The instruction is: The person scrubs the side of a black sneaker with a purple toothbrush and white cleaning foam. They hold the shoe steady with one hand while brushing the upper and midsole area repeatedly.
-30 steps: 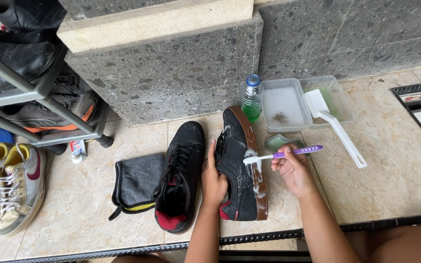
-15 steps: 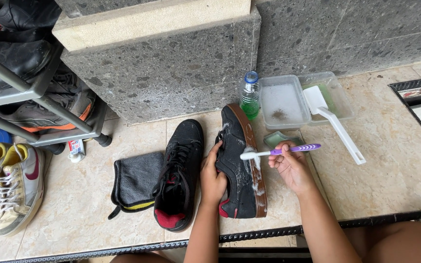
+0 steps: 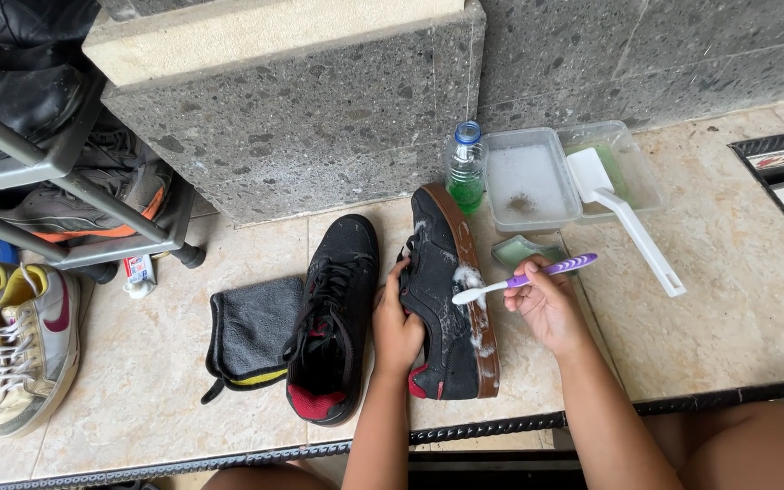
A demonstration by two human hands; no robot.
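While your left hand [image 3: 398,328] wraps the inner side of the tipped black shoe [image 3: 442,313], fingers closed on its collar edge, your right hand [image 3: 546,304] is closed around the purple handle of a toothbrush [image 3: 524,279], white head pressed on the shoe's sudsy side near the brown sole. That shoe sits at frame centre on the tiled floor [image 3: 737,299], lying on its side, toe toward 12 o'clock, red heel lining toward 6. Just beside it at 9 o'clock lies the second black shoe [image 3: 333,318], upright, laces up, touching or nearly touching your left hand. Further out at 9 o'clock is a dark grey cloth [image 3: 251,331] with a yellow edge, flat on the tile. At 12 o'clock from the held shoe stands a small bottle of green liquid [image 3: 465,171], blue cap; next to it at 1 o'clock a clear plastic tub [image 3: 528,180] of soapy water, and a white long-handled brush [image 3: 628,222] resting across a second tub behind it. Green lid-like piece [image 3: 524,249] lies between tub and your right hand. Far out at 9 o'clock, cream and yellow high-top sneakers [image 3: 11,340] stand on the tile under a metal shoe rack [image 3: 74,172] with dark shoes on it.
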